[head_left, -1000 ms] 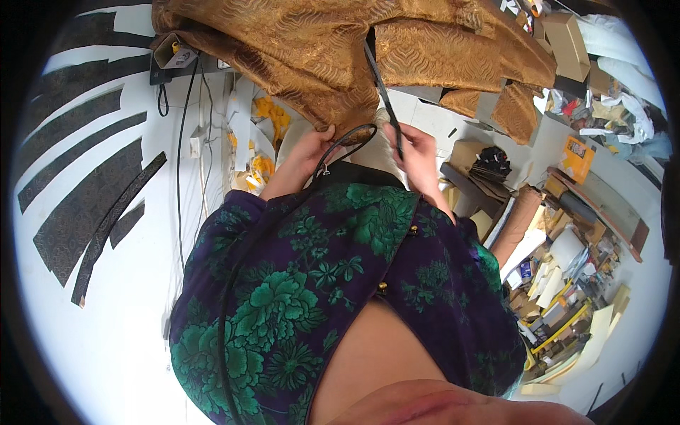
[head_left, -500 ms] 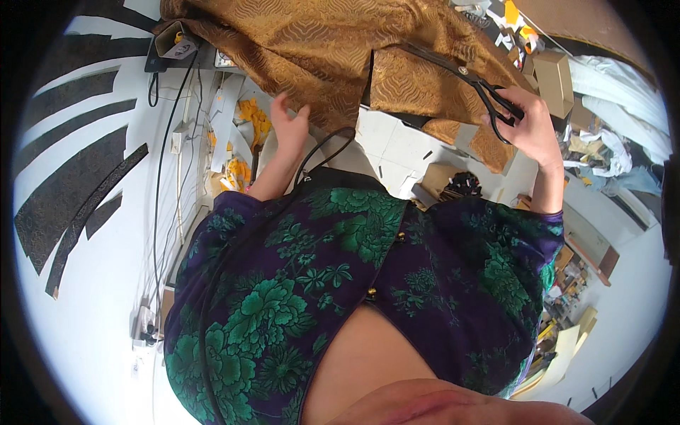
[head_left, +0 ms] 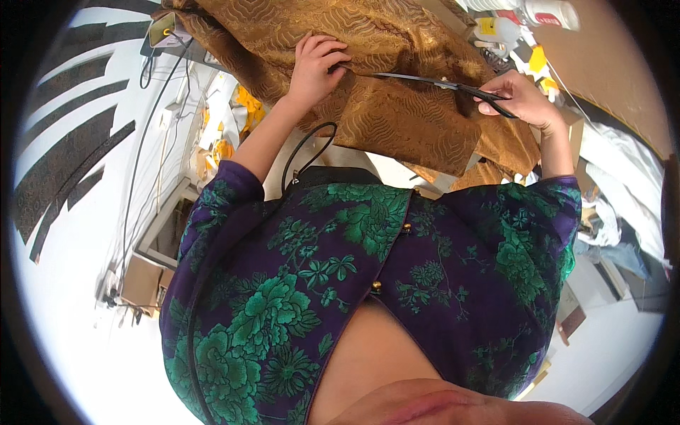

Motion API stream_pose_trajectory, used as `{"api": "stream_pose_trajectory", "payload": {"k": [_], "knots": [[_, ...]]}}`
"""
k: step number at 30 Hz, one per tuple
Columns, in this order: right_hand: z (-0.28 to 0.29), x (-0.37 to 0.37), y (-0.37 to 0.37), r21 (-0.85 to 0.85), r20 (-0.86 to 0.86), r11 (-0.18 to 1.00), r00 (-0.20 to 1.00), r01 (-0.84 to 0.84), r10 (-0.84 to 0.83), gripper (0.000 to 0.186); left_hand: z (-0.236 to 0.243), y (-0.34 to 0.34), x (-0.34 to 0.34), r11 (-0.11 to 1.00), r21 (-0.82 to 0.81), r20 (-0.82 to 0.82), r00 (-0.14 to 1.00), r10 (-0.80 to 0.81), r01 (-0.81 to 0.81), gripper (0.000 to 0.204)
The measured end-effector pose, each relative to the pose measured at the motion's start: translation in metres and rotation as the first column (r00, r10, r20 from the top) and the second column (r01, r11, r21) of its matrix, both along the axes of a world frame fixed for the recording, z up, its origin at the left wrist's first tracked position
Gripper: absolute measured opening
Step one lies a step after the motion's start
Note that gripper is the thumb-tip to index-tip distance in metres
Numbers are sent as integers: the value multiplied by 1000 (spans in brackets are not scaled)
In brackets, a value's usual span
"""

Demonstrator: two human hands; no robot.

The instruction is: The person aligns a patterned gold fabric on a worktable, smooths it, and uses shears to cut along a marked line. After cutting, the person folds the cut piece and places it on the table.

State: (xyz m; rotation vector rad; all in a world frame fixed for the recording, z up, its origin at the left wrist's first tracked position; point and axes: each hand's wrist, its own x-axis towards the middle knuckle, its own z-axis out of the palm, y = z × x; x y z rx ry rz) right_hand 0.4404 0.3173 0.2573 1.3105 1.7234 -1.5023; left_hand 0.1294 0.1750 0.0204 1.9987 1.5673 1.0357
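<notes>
From here I see the cloth (head_left: pixel 411 122) spread ahead, the right hand (head_left: pixel 520 99) gripping scissors (head_left: pixel 446 83) in from its near edge. The left hand (head_left: pixel 317 69) curls on it; I can't tell if it's pinching. Cutting, I'd judge; next needs taut cloth. The bottle (head_left: pixel 496 30) label is unreadable.

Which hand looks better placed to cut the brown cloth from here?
Right, most likely: the right hand grips the scissors, whose blades point left across the brown cloth. The left hand is on the cloth near their tips, so it seems better suited to steadying.
</notes>
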Motion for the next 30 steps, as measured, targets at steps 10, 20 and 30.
{"api": "stream_pose_trajectory", "payload": {"k": [10, 20, 30], "knots": [[-46, -16, 12, -391, -81, 913, 984, 117, -161, 35, 15, -28, -20, 992, -90, 47, 995, 90, -86, 23], [-82, 6, 41, -377, -143, 926, 986, 28, -88, 33, 6, -1, 6, 987, -108, 13, 992, 122, -120, 23], [-95, 53, 46, -323, -253, 942, 951, 90, -178, 28, 4, 29, 34, 985, -115, -40, 992, 123, -127, 19]]}}
